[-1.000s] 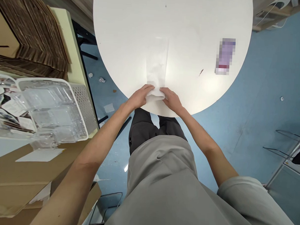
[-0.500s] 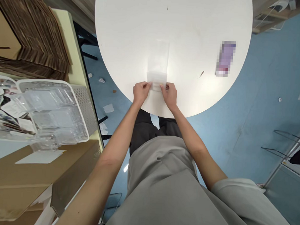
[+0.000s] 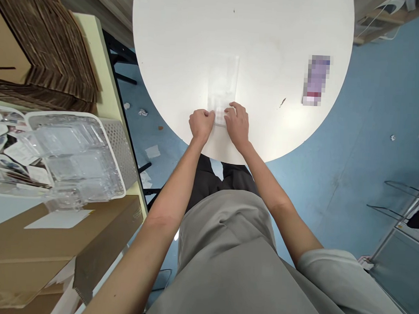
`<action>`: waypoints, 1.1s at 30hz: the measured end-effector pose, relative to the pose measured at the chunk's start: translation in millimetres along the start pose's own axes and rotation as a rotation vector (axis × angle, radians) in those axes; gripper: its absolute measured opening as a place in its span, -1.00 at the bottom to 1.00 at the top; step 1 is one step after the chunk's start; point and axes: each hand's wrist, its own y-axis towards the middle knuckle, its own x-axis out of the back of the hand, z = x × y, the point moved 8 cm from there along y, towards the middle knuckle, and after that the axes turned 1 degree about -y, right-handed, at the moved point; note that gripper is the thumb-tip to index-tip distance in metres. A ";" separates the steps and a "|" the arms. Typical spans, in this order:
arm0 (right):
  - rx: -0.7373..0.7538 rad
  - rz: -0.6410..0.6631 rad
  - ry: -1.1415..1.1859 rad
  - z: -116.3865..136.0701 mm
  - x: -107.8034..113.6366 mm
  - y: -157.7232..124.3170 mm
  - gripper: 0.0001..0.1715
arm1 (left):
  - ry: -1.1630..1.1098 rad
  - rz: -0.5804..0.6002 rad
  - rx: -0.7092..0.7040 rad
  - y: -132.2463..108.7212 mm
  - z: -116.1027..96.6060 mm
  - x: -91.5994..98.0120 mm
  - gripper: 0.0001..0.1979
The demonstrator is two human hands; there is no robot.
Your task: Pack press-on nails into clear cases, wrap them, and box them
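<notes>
L hand (image 3: 201, 123) pinches clear sleeve (image 3: 223, 81) end, R hand (image 3: 237, 124) presses it, grip unclear; round white table (image 3: 180, 40), blue floor (image 3: 369, 145)

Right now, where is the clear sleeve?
Head view: clear sleeve lies mid-frame on the white table, near end held by left hand and right hand, left of purple item.

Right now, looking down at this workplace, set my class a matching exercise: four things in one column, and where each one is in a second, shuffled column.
Things
1. clear strip
2. purple item
3. white basket
4. cardboard stack

Places
A. far left corner, beyond the basket
B. right part of the round table, untouched
C. on the left, full of clear plastic packs
D. middle of the table, near end gripped by the left hand and right hand

Pairs: 1-D, 2-B, 3-C, 4-A
</notes>
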 end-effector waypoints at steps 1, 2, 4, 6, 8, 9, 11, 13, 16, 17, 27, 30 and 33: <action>0.037 0.044 -0.027 3.2 -2.2 1.1 -0.52 | -0.006 -0.006 0.005 -0.9 0.9 -0.4 -0.73; 0.065 0.080 -0.047 4.3 -4.3 1.9 -0.53 | -0.014 -0.015 0.007 -2.2 1.6 -0.4 -0.75; 0.109 0.117 -0.055 2.2 -6.2 2.3 -0.53 | -0.030 -0.049 -0.007 -5.3 1.5 1.8 -0.76; 0.153 0.121 -0.032 -2.4 -5.1 1.4 -0.53 | -0.038 -0.102 -0.080 -8.6 -4.4 8.1 -0.66; 0.204 0.133 -0.003 -6.3 -4.0 -0.7 -0.53 | -0.028 -0.108 -0.238 -12.2 -18.4 13.1 -0.54; 0.227 0.144 0.007 -7.7 -3.8 -1.8 -0.52 | -0.010 -0.067 -0.338 -14.2 -27.2 12.7 -0.51; 0.254 0.171 0.019 -10.2 -4.1 -3.3 -0.47 | 0.055 0.095 -0.531 -19.5 -42.3 5.4 -0.44; 0.259 0.195 0.027 -12.2 -4.7 -3.1 -0.40 | 0.139 0.272 -0.659 -24.7 -47.9 -3.3 -0.36; 0.261 0.228 0.031 -13.3 -5.3 -2.3 -0.30 | 0.231 0.386 -0.731 -26.7 -43.6 -5.5 -0.23; 0.266 0.240 0.028 -13.2 -4.9 -2.8 -0.29 | 0.250 0.395 -0.739 -26.7 -41.1 -4.3 -0.22; 0.239 0.311 0.036 -10.0 20.1 -30.0 -0.39 | 0.169 0.416 -0.601 -50.3 -22.6 10.9 -0.37; 0.180 0.295 0.046 -10.4 22.0 -22.9 -0.41 | 0.097 0.373 -0.494 -51.3 -23.2 16.0 -0.45; 0.138 0.276 0.045 -12.1 16.4 -13.0 -0.44 | 0.053 0.304 -0.408 -48.3 -27.2 18.4 -0.51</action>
